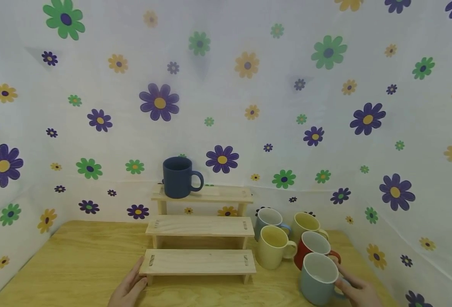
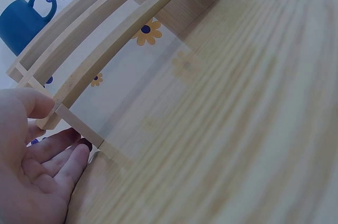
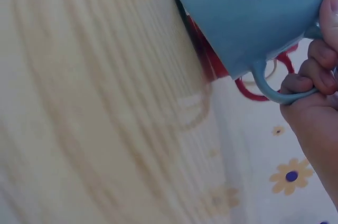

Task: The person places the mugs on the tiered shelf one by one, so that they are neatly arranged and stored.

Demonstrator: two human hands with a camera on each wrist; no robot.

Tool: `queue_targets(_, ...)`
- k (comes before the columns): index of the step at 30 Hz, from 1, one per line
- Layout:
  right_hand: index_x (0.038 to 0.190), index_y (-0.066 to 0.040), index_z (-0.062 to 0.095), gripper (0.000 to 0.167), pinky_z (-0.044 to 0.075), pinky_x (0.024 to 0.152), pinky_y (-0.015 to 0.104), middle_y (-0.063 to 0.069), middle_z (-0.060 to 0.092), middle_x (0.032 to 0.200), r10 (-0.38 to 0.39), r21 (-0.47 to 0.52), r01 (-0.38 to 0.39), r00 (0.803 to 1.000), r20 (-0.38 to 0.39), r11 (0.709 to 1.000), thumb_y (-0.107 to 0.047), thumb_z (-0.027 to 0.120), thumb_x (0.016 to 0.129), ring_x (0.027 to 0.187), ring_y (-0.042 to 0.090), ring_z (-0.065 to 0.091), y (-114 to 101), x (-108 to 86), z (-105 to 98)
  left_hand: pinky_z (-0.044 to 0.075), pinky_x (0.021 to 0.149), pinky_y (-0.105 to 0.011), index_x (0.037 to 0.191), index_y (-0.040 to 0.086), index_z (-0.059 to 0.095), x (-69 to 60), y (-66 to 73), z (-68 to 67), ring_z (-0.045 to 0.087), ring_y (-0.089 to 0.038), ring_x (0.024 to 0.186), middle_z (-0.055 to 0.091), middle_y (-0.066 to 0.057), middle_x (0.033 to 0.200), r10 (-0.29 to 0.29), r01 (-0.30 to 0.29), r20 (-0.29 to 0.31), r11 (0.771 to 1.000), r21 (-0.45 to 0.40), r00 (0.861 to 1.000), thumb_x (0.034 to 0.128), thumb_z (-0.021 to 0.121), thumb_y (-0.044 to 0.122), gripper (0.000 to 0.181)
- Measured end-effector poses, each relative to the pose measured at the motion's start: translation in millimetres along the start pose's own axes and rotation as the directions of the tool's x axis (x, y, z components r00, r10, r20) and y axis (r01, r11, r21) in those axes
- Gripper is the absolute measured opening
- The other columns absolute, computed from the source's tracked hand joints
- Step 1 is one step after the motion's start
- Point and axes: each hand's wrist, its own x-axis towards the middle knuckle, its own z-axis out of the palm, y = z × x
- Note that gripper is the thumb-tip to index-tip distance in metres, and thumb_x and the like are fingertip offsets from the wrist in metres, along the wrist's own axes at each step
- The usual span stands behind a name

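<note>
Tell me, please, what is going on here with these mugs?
A person's right hand holds a light blue mug by its handle, and the left hand holds the left end of the lowest shelf of a rack. A dark blue mug stands on the top shelf, toward the left. To the rack's right are a second light blue mug, two yellow mugs and a red mug.

6 mugs (image 1: pixel 271 255). From 1 rack (image 1: pixel 200 225) (3 shelves (image 1: pixel 199 261)): 1 dark blue mug (image 1: pixel 177 180) at 11 o'clock; around 3 o'clock, 2 light blue mugs (image 1: pixel 315 287), 2 yellow mugs (image 1: pixel 269 256), 1 red mug (image 1: pixel 301 250). 2 hands (image 1: pixel 128 288).
</note>
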Motion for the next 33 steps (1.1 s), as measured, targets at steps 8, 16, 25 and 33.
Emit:
queue_targets(8,0.138,-0.009,0.047,0.070,0.041,0.092,0.061,0.022,0.043,0.140,-0.123,-0.127,0.118,0.992,-0.029,0.985,-0.048,0.068,0.085,0.128,0.045,0.039,-27,-12.6,11,0.049,0.091,-0.030,0.152,0.005,0.019,-1.3,-0.4,0.6,0.044,-0.037,0.125,0.038,-0.032,0.141,0.006,-0.006,0.001,1.000,0.001,1.000,0.0955,0.048,0.009,0.064)
queue_targets(16,0.138,-0.011,0.049,0.063,0.031,0.102,0.062,0.018,0.040,0.145,-0.234,0.001,0.235,0.971,-0.039,0.972,-0.040,0.069,0.087,0.136,0.040,0.029,-66,-26.7,30,0.050,0.091,-0.032,0.153,0.007,0.020,-2.1,-0.7,0.1,0.045,-0.039,0.124,0.042,-0.032,0.138,-0.024,0.024,-0.009,0.999,0.025,1.000,0.0975,0.048,0.009,0.062)
queue_targets(25,0.131,-0.008,0.058,0.052,0.046,0.092,0.054,0.017,0.052,0.136,-0.385,0.116,0.394,0.918,-0.094,0.912,-0.030,0.073,0.086,0.121,0.033,0.048,-123,-31.0,55,0.050,0.088,-0.028,0.152,0.007,0.022,-1.7,0.3,0.6,0.049,-0.034,0.121,0.045,-0.030,0.137,-0.003,0.004,-0.026,0.999,0.038,1.000,0.0978,0.047,0.006,0.060)
queue_targets(33,0.130,-0.010,0.060,0.052,0.026,0.105,0.063,0.011,0.055,0.133,-0.447,0.168,0.446,0.894,-0.034,0.879,-0.031,0.074,0.084,0.132,0.033,0.039,-173,-37.9,61,0.050,0.088,-0.026,0.152,0.007,0.022,-0.8,-0.6,1.6,0.049,-0.033,0.121,0.044,-0.029,0.138,-0.010,0.011,-0.031,0.999,0.039,0.999,0.0976,0.048,0.007,0.061)
